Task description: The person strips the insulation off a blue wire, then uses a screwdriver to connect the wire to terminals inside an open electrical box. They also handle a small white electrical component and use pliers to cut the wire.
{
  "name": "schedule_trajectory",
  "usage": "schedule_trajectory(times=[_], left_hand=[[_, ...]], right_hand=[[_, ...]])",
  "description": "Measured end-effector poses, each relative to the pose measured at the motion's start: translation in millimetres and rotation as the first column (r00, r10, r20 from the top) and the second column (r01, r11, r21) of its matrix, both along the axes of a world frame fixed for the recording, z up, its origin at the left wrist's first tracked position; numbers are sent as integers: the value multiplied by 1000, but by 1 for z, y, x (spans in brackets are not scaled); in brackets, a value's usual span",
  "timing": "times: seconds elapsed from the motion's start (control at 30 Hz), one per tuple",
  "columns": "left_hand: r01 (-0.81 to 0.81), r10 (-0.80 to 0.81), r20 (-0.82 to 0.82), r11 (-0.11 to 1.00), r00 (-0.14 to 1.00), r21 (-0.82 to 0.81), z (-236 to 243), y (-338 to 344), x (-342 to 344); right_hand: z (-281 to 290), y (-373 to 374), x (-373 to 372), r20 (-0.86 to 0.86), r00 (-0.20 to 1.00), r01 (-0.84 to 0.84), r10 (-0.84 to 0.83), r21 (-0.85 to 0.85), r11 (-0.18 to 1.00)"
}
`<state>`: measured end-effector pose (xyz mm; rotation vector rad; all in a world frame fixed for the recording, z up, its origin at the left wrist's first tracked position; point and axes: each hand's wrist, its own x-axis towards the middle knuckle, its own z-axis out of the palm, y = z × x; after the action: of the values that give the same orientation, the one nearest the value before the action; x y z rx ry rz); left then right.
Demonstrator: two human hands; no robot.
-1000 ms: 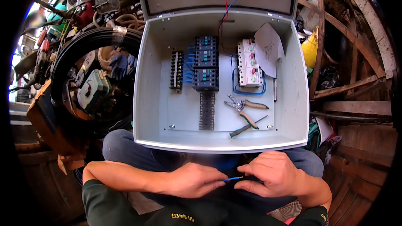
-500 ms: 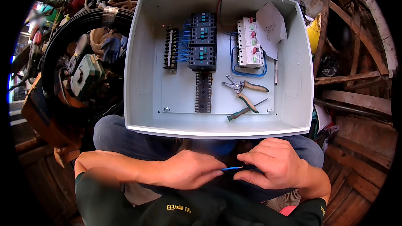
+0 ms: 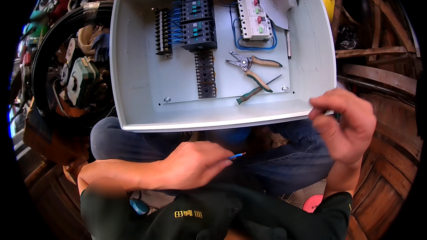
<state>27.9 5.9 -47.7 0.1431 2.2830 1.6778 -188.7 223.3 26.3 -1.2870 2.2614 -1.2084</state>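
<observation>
Head view: right hand (image 3: 344, 124) shifts from beside the tip of the blue wire (image 3: 235, 156) to the right front corner of the grey box (image 3: 213, 115); cannot tell whether its curled fingers hold anything. Left hand (image 3: 198, 165) pinches the wire, bare end exposed, before the box. Judged risk: brushing the lap (image 3: 289, 162) could bend that end; a loosened pinch could drop it.

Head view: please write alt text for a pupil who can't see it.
A person's left hand pinches a bare-tipped blue wire; the right hand hovers by the near right corner of an open grey metal box. Inside lie wire strippers and a screwdriver, with black electrical units to their left and white switches beyond.
</observation>
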Motion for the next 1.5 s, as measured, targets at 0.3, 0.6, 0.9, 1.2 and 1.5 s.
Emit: schedule_trajectory(times=[0.3, 0.6, 0.9, 1.2, 1.5], left_hand=[[85, -92, 173, 995, 981, 48, -11, 7, 0], [96, -99, 157, 995, 983, 25, -7, 6, 5], [126, -127, 46, 992, 991, 27, 5, 8, 9], [113, -113, 1, 993, 994, -16, -3, 10, 7], [123, -124, -19, 992, 992, -40, -5, 0, 15]], right_hand=[[-58, -67, -32, 16, 846, -406, 533, 669, 623], [-84, -100, -29, 142, 858, -416, 494, 756, 505], [-18, -21, -97, -90, 977, 214, -194, 453, 866], [-57, -69, -118, -379, 925, 269, 28, 705, 656], [-28, -54, -92, -224, 967, 224, -121, 521, 823]])
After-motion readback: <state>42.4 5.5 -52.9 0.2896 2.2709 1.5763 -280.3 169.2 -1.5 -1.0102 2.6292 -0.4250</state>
